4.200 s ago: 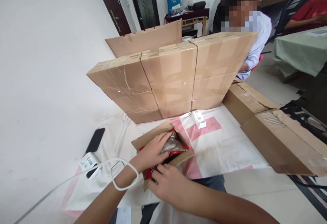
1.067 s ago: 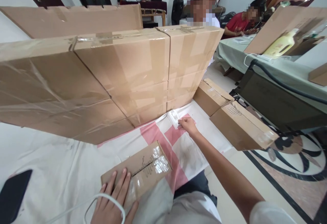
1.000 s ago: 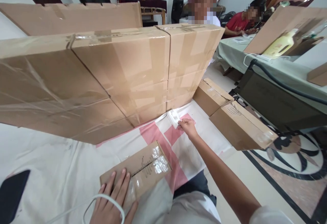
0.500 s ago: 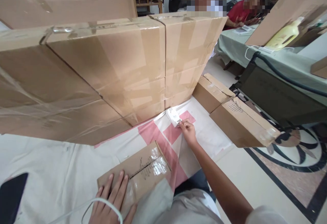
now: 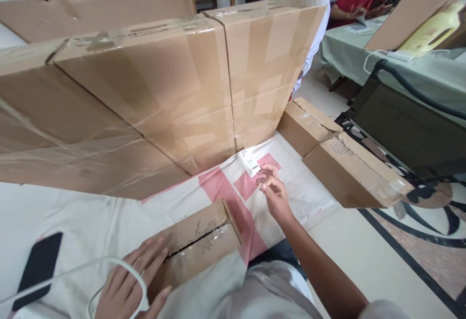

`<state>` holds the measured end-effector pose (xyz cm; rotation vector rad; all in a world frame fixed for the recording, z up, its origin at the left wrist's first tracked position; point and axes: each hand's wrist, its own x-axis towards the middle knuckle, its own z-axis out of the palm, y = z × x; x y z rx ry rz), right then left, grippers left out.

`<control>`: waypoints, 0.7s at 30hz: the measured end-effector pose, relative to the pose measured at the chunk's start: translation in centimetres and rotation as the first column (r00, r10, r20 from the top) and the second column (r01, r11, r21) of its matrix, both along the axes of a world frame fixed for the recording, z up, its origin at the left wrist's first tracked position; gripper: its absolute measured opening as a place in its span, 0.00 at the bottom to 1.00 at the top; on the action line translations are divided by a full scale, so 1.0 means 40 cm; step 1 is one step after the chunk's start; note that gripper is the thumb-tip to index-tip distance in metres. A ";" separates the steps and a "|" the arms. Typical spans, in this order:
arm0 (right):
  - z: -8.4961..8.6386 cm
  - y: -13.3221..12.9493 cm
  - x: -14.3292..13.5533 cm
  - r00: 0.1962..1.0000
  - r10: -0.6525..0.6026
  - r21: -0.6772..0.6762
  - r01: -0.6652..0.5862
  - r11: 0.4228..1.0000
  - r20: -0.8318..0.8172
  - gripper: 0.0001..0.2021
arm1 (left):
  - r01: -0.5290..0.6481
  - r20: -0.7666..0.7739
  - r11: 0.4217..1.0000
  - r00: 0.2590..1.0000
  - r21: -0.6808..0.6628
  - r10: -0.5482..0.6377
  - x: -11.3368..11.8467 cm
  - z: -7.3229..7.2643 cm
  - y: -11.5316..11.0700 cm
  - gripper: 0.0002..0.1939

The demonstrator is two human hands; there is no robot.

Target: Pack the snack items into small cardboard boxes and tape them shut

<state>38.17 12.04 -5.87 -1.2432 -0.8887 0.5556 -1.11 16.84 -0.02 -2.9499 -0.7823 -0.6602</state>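
A wall of stacked cartons closes the far side, with the white dispenser at its foot. Two long boxes block the right. Between them and the small box, the cloth lies open around the right hand. A phone sits far left.

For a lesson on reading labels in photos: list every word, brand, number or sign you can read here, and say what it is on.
No text can be read.
Small carton under the left hand: dark print along its taped seam, too blurred to read.
White tape dispenser by the right hand: no legible mark.
Long carton: faint print on its top, too small to read.
Yellow bottle: no label readable.
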 end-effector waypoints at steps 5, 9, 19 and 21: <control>0.139 -0.066 -0.088 0.970 0.234 0.093 -0.240 0.966 0.070 0.18 | -0.047 0.169 0.974 0.982 -0.223 0.086 0.143 0.054 -0.077 0.20; 0.203 -0.136 -0.168 0.860 0.447 0.070 -0.476 0.877 0.245 0.07 | 0.020 0.257 0.779 0.949 -0.627 0.183 0.242 0.063 -0.109 0.34; 0.223 -0.172 -0.247 0.765 0.485 -0.144 -0.472 0.870 0.425 0.03 | 0.246 0.365 0.755 0.931 -0.607 -0.010 0.245 0.132 -0.101 0.40; 0.223 -0.171 -0.249 0.761 0.452 -0.129 -0.447 0.885 0.465 0.03 | 0.228 0.348 0.793 0.937 -0.565 -0.022 0.243 0.137 -0.103 0.35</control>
